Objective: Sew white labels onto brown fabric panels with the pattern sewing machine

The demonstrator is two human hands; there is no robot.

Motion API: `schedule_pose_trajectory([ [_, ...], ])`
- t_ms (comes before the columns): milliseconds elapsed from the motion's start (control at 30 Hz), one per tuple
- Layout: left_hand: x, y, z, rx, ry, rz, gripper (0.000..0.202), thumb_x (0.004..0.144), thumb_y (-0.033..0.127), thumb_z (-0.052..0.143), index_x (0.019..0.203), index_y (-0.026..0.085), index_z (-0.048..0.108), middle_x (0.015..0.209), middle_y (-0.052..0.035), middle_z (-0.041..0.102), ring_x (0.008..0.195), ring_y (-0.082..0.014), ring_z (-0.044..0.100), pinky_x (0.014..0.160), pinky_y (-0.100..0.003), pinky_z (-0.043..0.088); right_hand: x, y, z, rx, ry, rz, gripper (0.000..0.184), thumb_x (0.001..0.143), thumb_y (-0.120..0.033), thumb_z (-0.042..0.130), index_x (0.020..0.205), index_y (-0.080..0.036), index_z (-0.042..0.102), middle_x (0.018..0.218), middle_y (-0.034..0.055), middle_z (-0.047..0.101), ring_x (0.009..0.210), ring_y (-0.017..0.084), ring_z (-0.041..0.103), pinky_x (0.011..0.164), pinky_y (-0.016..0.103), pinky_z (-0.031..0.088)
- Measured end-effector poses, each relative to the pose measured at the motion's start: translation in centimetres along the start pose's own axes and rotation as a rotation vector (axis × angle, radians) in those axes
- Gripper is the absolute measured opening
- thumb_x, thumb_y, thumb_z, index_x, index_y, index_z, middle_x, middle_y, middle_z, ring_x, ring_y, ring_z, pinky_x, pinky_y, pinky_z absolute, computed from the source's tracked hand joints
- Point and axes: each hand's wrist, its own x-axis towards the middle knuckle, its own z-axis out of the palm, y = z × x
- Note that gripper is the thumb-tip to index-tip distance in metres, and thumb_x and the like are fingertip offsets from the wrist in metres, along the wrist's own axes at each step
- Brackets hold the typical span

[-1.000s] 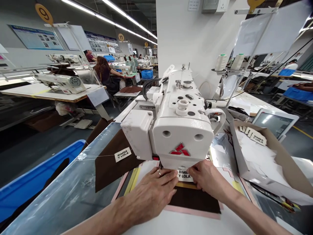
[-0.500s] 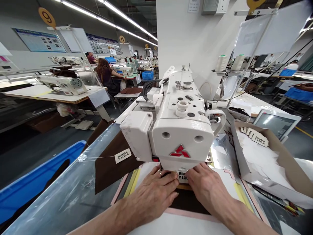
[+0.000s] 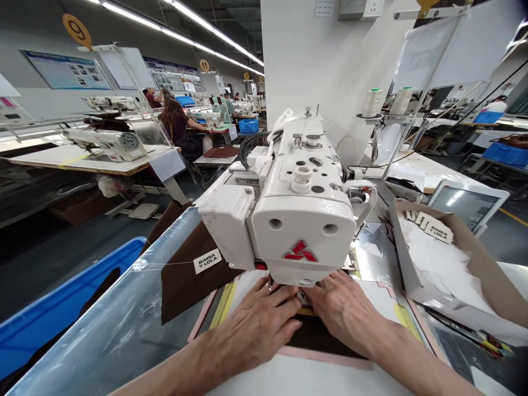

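While the left hand (image 3: 264,316) lies flat, fingers slightly spread, the right hand (image 3: 341,303) bunches its fingers opposite, any pinch unclear, and between them peek the pale label (image 3: 303,298) and brown cloth (image 3: 315,333).

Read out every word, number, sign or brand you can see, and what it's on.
"BIMBA Y LOLA": flat white label on the brown piece.
"BIMBA Y LOLA": top label in the box.
"Y": half-hidden label between left hand and right hand.
"9": large round sign.
"11": smaller round sign.
"7": tiny round sign, barely legible.
Red emblem on the sewing machine: no letters.
Too small or blurred: wall posters, wall notice, screen.
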Motion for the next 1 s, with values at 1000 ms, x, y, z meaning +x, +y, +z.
schedule_pose_trajectory([
  [1000,-1.4,-2.0,0.3,0.059,0.191,0.133,0.031,0.111,0.023,0.046,0.137,0.019,0.064,0.137,-0.008,0.069,0.122,-0.0273,0.067,0.11,-0.046,0.048,-1.5,-0.4,-0.9,0.029,-0.031,-0.084,0.021,0.103,-0.03,0.066,0.124,-0.026,0.068,0.115,0.004,0.07,0.098,0.026,0.056,0.086,0.042,0.042],
])
